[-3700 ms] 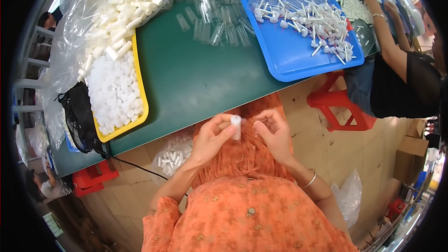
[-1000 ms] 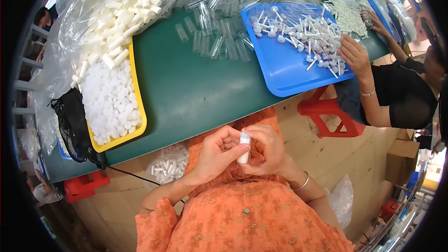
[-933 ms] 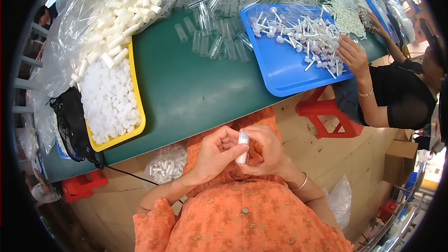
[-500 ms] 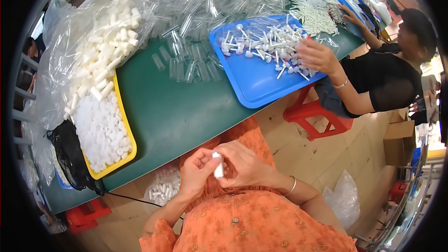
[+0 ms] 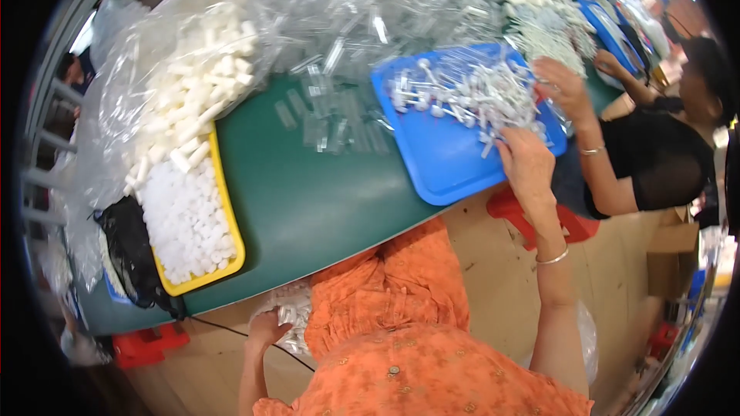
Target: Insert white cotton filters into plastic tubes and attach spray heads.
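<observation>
My right hand (image 5: 528, 160) reaches over the near right part of a blue tray (image 5: 443, 177), beside a pile of white plastic stems with round caps (image 5: 470, 92). Its thumb and fingers look apart, and nothing shows between them. Down at the left, below the table edge, my left hand (image 5: 268, 327) is at a clear plastic bag of short white cylinders (image 5: 294, 312). Blur and the angle hide its fingertips, so I cannot tell if it holds anything.
A co-worker's hand (image 5: 561, 85) is at the same tray's far right. A yellow tray (image 5: 240, 250) of small white pieces stands left on the green table (image 5: 301, 200), below a bag of cream-coloured plugs (image 5: 185, 85). Clear tubes (image 5: 339, 112) lie behind. A red stool (image 5: 570, 223) stands at right.
My hands have parted from the small white cylinder they held together. The right went forward to the blue tray, the left down to the bag. The whole view shifted slightly.
</observation>
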The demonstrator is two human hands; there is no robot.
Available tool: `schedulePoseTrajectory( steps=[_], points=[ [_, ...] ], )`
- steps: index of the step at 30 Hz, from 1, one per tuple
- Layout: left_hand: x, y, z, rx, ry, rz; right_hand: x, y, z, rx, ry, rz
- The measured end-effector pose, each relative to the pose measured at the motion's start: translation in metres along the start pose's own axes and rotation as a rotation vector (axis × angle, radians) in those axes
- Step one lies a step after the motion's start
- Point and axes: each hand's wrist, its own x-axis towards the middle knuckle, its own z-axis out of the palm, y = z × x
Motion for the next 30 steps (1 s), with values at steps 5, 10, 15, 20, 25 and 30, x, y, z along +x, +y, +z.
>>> schedulePoseTrajectory(
  steps=[5,10,15,20,25,30],
  points=[
    [0.004,0.083,-0.136,-0.628,-0.254,0.601,0.002,0.009,0.010,-0.041,0.001,0.115],
    [0.064,0.120,-0.246,-0.868,0.372,0.433,0.002,0.013,0.020,-0.036,0.028,0.137],
    [0.169,0.110,-0.295,-0.271,0.943,0.204,0.001,-0.025,0.017,0.288,0.000,0.062],
    [0.143,0.092,-0.303,0.045,1.094,0.187,-0.023,-0.022,-0.016,0.690,0.084,0.447],
    [0.135,0.027,-0.284,0.410,1.089,-0.083,-0.031,-0.016,0.002,1.306,-0.022,0.497],
    [0.131,0.002,-0.282,0.482,1.074,-0.105,-0.018,-0.036,-0.007,1.737,-0.108,0.563]
  ],
)
